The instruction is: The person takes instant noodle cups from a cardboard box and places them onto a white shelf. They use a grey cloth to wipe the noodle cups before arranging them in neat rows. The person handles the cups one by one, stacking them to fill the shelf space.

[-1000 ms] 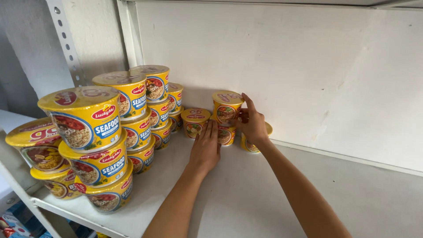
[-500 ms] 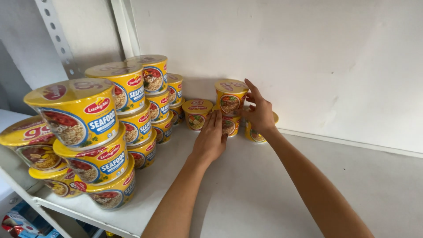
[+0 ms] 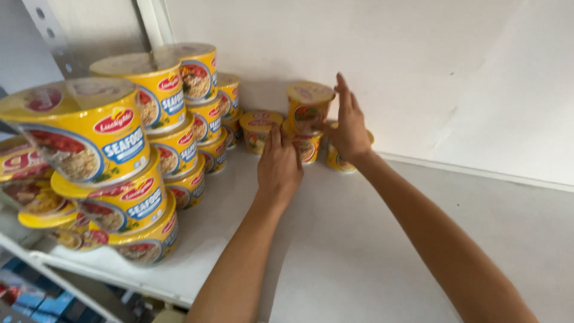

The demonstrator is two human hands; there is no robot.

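Observation:
Small yellow noodle cups stand at the back of a white shelf against the wall. One small cup sits stacked on top of another. My right hand is beside that stack on its right, fingers apart and pointing up, thumb touching the top cup. My left hand lies flat in front of the lower cup, its fingertips between that cup and a single small cup to the left. Another small cup is partly hidden behind my right hand.
Tall stacks of larger yellow noodle bowls fill the left of the shelf, running back toward the wall. A perforated metal upright stands at the left. Coloured packages show on a lower level.
My view has moved closer and lower, so the stacks look larger. My right hand has straightened its fingers upward beside the stacked cups. My left hand stays in front of the lower cup.

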